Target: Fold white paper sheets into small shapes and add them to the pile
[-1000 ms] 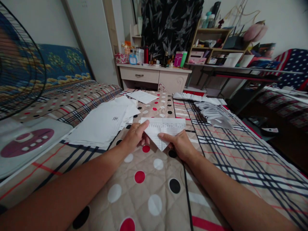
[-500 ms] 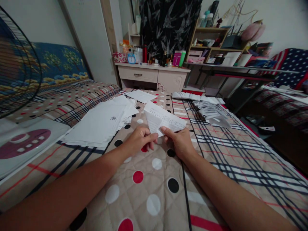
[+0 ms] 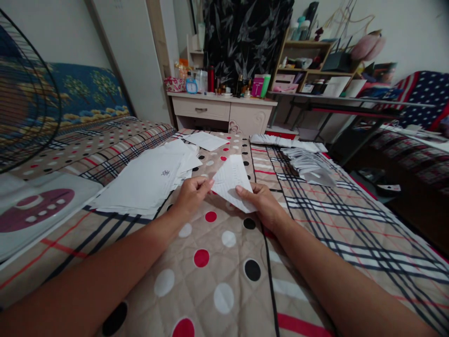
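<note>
A folded white paper (image 3: 232,181) with faint printed lines is held just above the quilted bedspread (image 3: 224,262). My left hand (image 3: 191,194) pinches its left corner with thumb and fingertips. My right hand (image 3: 261,202) grips its lower right edge, thumb on top. The paper is tilted, its point toward the upper right. A loose pile of white sheets (image 3: 147,178) lies just left of my left hand.
Stacks of folded papers (image 3: 308,164) lie to the right on the plaid part of the bed, and one sheet (image 3: 206,140) farther back. A fan (image 3: 24,140) stands at left. A dresser (image 3: 224,110) and cluttered shelves (image 3: 315,65) line the far wall.
The paper lay flat as a downward-pointing triangle, then was lifted and turned. Now it is tilted with its blank side up, and my left hand has shifted up to its left corner.
</note>
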The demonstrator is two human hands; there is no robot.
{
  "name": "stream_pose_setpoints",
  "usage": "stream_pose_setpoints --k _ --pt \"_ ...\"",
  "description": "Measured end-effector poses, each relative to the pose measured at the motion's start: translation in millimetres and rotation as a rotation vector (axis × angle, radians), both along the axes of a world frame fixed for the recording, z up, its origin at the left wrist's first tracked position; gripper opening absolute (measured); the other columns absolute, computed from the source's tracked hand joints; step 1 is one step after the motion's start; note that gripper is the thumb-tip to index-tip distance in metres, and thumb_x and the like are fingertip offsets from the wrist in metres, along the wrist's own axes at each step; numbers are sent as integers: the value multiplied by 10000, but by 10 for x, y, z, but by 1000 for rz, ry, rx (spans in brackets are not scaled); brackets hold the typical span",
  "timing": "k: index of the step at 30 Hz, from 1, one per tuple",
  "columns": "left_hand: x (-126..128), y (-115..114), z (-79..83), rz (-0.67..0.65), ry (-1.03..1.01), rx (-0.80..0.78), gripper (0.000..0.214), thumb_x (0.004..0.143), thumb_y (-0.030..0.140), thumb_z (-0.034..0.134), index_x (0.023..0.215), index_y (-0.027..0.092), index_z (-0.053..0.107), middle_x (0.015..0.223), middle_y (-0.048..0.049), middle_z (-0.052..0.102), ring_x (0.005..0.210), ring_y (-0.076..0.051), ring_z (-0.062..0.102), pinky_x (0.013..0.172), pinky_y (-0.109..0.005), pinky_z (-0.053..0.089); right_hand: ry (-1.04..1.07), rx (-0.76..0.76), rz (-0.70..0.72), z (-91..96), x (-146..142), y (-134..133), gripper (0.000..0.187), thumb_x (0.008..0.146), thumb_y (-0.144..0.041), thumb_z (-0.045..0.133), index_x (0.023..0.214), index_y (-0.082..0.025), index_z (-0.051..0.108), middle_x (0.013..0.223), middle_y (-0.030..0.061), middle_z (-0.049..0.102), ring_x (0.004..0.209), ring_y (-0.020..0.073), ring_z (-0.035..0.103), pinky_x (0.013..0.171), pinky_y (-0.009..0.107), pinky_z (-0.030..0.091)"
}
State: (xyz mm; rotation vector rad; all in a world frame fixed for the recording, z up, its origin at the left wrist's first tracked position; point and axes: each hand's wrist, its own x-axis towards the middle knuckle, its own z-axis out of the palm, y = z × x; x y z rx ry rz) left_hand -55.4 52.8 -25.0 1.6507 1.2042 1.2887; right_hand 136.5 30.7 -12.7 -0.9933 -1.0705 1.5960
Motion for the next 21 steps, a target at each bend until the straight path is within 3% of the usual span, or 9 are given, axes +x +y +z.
stream_pose_setpoints --k 4,6,11,16,21 --pt "-6 -9 31 -195 106 -65 381 792 453 561 545 168 511 515 34 420 498 -93 360 472 -233 262 35 -21 -117 -14 18 47 361 544 -310 867 820 -130 720 747 66 750 576 168 657 546 265 511" --pt "8 -20 42 -232 98 -97 379 793 460 558 559 165 521 532 24 456 512 -99 394 482 -231 283 34 -9 -169 -32 9 55 321 545 -262 854 804 -133 717 743 59 749 583 171 657 546 266 504" --pt "25 1 19 -80 20 -60 383 813 457 533 554 176 494 499 42 388 480 -94 328 453 -236 239 54 40 -178 -54 -22 43 199 582 -214 800 737 -134 703 698 38 733 561 153 643 543 253 505" --pt "-3 32 -22 33 19 7 406 832 435 547 532 175 464 487 46 393 468 -84 334 444 -227 247 -54 22 -137 -32 -28 8 196 593 -233 788 725 -138 680 690 48 726 521 167 633 472 262 495" --pt "20 2 7 -17 -108 -112 331 782 468 642 683 156 596 554 28 551 490 -88 490 458 -202 355 -86 30 -160 -37 -38 -16 207 615 -270 791 731 -142 677 664 40 714 504 167 623 441 256 474"
